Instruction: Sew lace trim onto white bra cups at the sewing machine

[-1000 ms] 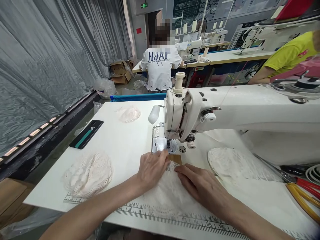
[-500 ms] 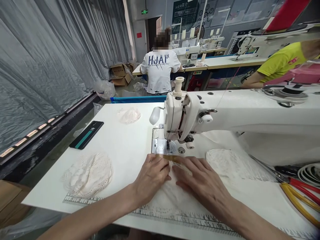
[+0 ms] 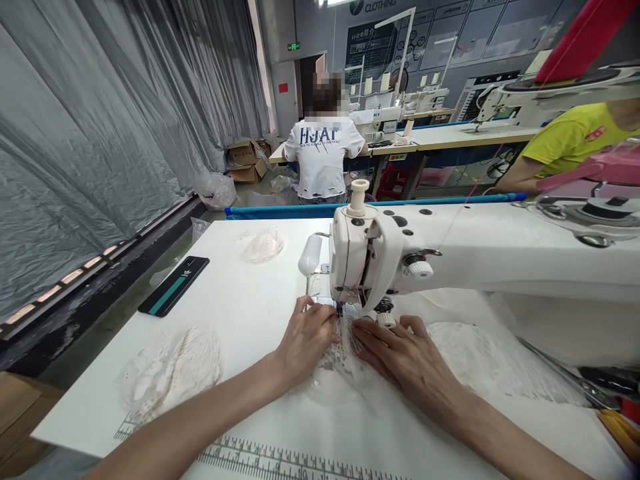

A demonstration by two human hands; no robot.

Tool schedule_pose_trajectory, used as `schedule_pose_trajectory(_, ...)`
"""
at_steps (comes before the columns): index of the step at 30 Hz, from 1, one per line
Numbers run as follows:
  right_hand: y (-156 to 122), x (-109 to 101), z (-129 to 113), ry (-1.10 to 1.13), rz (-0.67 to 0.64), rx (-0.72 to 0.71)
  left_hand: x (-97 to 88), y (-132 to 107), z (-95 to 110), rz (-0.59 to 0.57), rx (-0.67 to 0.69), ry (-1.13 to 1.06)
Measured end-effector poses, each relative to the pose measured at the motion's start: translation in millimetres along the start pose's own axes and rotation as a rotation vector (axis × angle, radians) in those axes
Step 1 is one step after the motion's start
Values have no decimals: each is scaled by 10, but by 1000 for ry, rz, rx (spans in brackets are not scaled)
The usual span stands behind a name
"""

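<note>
A sheer white lace piece [image 3: 344, 367] lies in front of the presser foot [image 3: 340, 309] of a white sewing machine [image 3: 480, 243], its front end against the foot. My left hand [image 3: 307, 340] grips the left side of the lace with bent fingers, close to the needle plate. On the other side, my right hand [image 3: 405, 353] has its fingers pressed together on the lace; the fingertips are partly hidden under the machine head. Right of that hand lies another white lace piece [image 3: 500, 360]. A lace pile [image 3: 173, 370] rests at the left, and a smaller one [image 3: 263, 245] farther back.
A black phone [image 3: 175, 287] lies near the table's left edge. Scissors [image 3: 570, 373] sit at the right, with a printed ruler [image 3: 280, 463] along the front. Ahead, a person in a white shirt [image 3: 323, 157] sits at another table; a yellow sleeve [image 3: 565, 143] shows at right.
Both hands have moved forward with the lace, bringing its front end to the presser foot. The head view has tilted upward slightly, so the table sits lower in the picture.
</note>
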State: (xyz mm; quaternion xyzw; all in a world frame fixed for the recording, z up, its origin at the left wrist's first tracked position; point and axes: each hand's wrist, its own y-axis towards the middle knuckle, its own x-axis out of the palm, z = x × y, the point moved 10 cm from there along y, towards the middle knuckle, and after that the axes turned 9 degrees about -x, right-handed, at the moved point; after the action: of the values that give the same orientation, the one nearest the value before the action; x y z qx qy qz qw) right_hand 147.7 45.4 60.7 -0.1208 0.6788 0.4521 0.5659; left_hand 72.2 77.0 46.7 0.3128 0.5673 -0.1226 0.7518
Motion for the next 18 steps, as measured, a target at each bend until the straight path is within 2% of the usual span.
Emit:
schedule_pose_trajectory(5,10,40,45,-14,-25,24,21,36,-46,-19,-15,2)
schedule_pose_trajectory(12,-15,62,27,27,-63,38,-34,-1,-36,33,7,-15)
schedule_pose_trajectory(15,-54,3,-73,132,-71,-23,-109,-129,63,41,33,-54)
schedule_pose_trajectory(18,-96,-60,-253,261,-107,-137,-160,-289,216,-30,66,-154)
